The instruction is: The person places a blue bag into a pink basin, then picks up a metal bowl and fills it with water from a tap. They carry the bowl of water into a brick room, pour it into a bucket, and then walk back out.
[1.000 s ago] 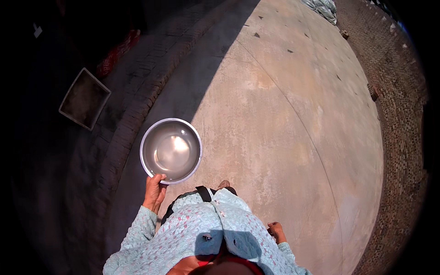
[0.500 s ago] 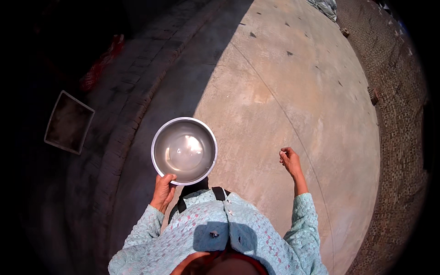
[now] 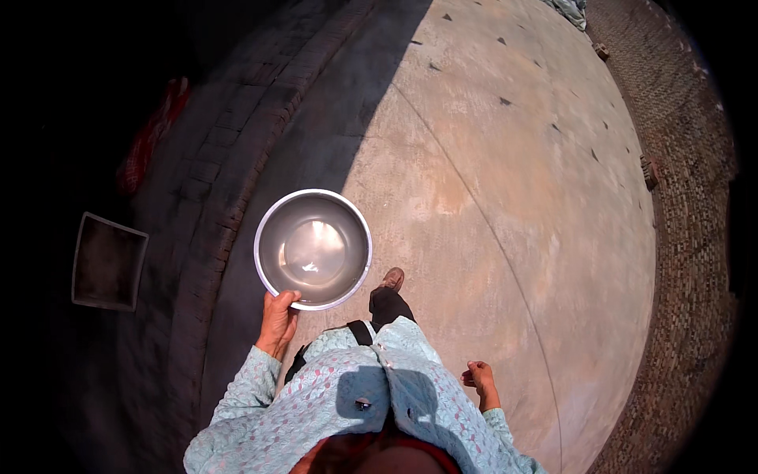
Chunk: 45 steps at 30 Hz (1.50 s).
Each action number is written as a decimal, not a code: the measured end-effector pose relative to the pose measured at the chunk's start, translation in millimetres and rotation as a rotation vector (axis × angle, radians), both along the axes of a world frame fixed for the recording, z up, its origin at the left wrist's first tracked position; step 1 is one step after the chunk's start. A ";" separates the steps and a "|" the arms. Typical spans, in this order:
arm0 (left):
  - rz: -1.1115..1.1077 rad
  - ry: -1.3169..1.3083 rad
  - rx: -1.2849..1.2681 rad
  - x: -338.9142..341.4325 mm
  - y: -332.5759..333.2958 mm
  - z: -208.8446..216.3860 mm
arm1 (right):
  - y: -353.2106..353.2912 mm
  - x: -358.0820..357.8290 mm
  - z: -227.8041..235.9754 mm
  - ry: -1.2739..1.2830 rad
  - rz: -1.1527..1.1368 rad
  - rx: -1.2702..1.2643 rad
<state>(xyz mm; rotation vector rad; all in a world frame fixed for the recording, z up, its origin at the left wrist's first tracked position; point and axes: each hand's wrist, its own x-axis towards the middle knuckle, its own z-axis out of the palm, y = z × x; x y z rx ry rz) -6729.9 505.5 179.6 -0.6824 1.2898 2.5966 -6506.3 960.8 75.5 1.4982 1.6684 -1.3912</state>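
Observation:
My left hand [image 3: 277,319] grips the near rim of a round metal basin [image 3: 270,268], thumb over the edge and the other fingers mostly hidden beneath. The basin is held out in front of me, a little left of my body, its opening facing up. Bright reflections shine on its bottom; whether water lies in it I cannot tell. Lower on the right, my right hand [image 3: 479,376] hangs beside my body, its fingers loosely curled in with nothing visible in them.
Sunlit concrete [image 3: 466,213] spreads ahead and to the right, with a shadow on its left side. A brick step edge [image 3: 251,186] runs along the left. Past it lie a square framed panel [image 3: 109,265] and a red bundle [image 3: 152,138]. Brick paving [image 3: 683,237] borders the right.
My right hand has swung down and back toward my body. A shoe has come into view below the basin's right side. The ground has shifted as I walk; the basin stays in my left hand.

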 end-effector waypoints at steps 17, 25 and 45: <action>0.065 0.006 0.069 -353.2 113.4 31.7 | 126.0 -644.3 105.0 0.739 0.538 0.405; -0.068 0.030 0.108 -533.5 120.0 8.9 | 119.7 -740.4 120.3 0.559 0.386 0.295; 0.122 0.004 0.028 -920.2 219.3 35.7 | 277.8 -1093.1 13.0 0.346 0.288 0.305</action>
